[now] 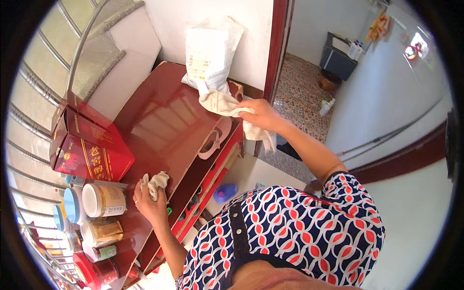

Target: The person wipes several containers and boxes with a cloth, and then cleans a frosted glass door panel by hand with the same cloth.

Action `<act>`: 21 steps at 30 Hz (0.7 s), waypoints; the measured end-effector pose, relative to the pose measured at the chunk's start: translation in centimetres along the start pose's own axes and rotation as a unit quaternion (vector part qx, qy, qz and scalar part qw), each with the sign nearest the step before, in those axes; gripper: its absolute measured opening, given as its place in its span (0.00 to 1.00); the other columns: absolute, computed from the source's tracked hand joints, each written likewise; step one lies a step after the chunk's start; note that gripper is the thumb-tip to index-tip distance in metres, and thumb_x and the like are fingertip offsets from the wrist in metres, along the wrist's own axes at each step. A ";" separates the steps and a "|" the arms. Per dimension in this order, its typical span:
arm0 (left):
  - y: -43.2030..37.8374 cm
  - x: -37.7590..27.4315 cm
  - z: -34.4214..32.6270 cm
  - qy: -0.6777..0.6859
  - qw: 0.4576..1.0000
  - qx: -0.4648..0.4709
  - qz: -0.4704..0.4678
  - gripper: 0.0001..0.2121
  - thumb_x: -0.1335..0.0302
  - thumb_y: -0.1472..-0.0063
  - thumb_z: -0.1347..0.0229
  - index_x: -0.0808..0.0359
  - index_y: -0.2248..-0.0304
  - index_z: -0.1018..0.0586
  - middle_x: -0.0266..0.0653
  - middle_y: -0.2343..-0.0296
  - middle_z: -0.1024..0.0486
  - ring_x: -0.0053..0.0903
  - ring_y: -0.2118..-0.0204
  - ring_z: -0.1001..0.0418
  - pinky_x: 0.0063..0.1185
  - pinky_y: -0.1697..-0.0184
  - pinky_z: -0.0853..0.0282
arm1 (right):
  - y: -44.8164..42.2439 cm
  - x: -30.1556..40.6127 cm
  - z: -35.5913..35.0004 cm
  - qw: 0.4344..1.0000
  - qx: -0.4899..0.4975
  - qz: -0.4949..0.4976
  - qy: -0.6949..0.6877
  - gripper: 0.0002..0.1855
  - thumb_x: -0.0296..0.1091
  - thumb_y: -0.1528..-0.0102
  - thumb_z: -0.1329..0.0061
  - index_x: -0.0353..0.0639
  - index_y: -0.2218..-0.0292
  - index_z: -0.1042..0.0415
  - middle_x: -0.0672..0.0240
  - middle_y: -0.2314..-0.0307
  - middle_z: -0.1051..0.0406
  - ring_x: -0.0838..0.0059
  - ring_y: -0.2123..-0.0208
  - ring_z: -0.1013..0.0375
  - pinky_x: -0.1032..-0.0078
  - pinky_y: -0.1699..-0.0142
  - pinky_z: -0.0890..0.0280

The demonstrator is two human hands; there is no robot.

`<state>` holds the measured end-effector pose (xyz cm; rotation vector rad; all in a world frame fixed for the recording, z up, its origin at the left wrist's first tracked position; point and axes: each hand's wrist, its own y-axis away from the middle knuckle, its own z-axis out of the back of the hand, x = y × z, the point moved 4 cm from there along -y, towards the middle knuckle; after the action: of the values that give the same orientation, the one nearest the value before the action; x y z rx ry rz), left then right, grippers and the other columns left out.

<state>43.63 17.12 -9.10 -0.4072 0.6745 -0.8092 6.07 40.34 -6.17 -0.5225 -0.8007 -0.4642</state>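
My right hand (261, 115) grips a cream cloth (219, 103), whose twisted end reaches towards a white plastic sack (204, 54) at the back of the cabinet. The rest of that cloth hangs below my fingers, past the cabinet's corner. Down on the glossy red-brown cabinet top (156, 134), near its front edge, my left hand (151, 206) holds a smaller crumpled cream cloth (157, 183). Beside the left hand stands a clear jar (105, 200) with a pale lid. A red carton (92, 145) with gold writing is farther back on the left.
Several lidded jars (102, 232) line the cabinet's left end by metal railings (30, 121). A pink strapped item (214, 141) is at the front edge above open shelves holding shoes. A purple-blue plastic object (225, 193) lies on the floor. The right side has a doorway with pebble-patterned flooring (299, 94).
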 end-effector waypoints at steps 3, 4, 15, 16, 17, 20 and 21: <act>-1.6 -1.6 -1.4 -0.026 1.000 -0.005 -0.014 0.20 0.73 0.45 0.40 0.65 0.51 0.20 0.49 0.52 0.25 0.46 0.50 0.29 0.35 0.45 0.35 | -0.8 1.5 3.7 0.995 -0.005 -0.040 -0.087 0.20 0.34 0.42 0.49 0.35 0.50 0.25 0.59 0.68 0.22 0.73 0.68 0.26 0.73 0.60 0.31; -2.5 -3.2 -2.1 -0.023 1.000 -0.006 0.004 0.19 0.72 0.44 0.40 0.66 0.52 0.20 0.49 0.53 0.25 0.46 0.51 0.28 0.34 0.46 0.35 | -1.1 2.2 4.2 0.991 -0.004 -0.056 -0.121 0.19 0.33 0.41 0.49 0.35 0.50 0.26 0.62 0.68 0.23 0.77 0.69 0.27 0.75 0.60 0.32; -1.8 -8.5 -5.2 0.659 0.646 -0.033 0.385 0.16 0.64 0.31 0.49 0.68 0.52 0.23 0.41 0.61 0.21 0.25 0.62 0.22 0.25 0.60 0.25 | -9.1 11.0 -3.1 0.919 -0.027 0.380 -0.101 0.16 0.30 0.43 0.48 0.40 0.53 0.24 0.54 0.56 0.26 0.53 0.51 0.29 0.64 0.46 0.34; -0.8 -7.9 -5.0 0.661 0.631 -0.032 0.404 0.18 0.63 0.31 0.49 0.67 0.50 0.25 0.41 0.60 0.21 0.27 0.61 0.22 0.27 0.59 0.24 | -10.3 10.5 -5.2 0.927 -0.010 0.364 -0.091 0.16 0.31 0.43 0.47 0.41 0.53 0.24 0.54 0.55 0.26 0.54 0.51 0.29 0.65 0.45 0.35; 0.1 -7.3 -4.3 0.659 0.632 -0.042 0.406 0.18 0.63 0.31 0.49 0.67 0.50 0.25 0.41 0.60 0.21 0.27 0.61 0.22 0.27 0.59 0.24 | -11.3 9.9 -7.3 0.934 0.004 0.350 -0.078 0.16 0.32 0.43 0.47 0.42 0.53 0.24 0.54 0.55 0.26 0.54 0.50 0.29 0.65 0.45 0.35; 3.8 -4.3 -1.9 0.683 0.589 -0.059 0.429 0.19 0.64 0.31 0.50 0.68 0.47 0.27 0.43 0.57 0.22 0.31 0.59 0.22 0.28 0.58 0.24 | -11.5 7.2 -13.0 0.909 0.088 0.320 0.252 0.25 0.40 0.45 0.42 0.44 0.47 0.27 0.53 0.43 0.37 0.46 0.39 0.42 0.44 0.39 0.45; 4.9 -3.5 -0.4 0.682 0.589 -0.070 0.429 0.19 0.64 0.31 0.50 0.68 0.47 0.27 0.43 0.57 0.22 0.31 0.59 0.22 0.28 0.58 0.24 | -10.4 8.3 -14.0 0.907 0.092 0.329 0.248 0.25 0.40 0.45 0.42 0.44 0.47 0.27 0.53 0.43 0.37 0.46 0.39 0.42 0.44 0.39 0.45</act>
<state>44.21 22.89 -10.81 0.5637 2.1785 0.0680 12.91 22.30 -5.29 -0.4375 -0.1429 0.1131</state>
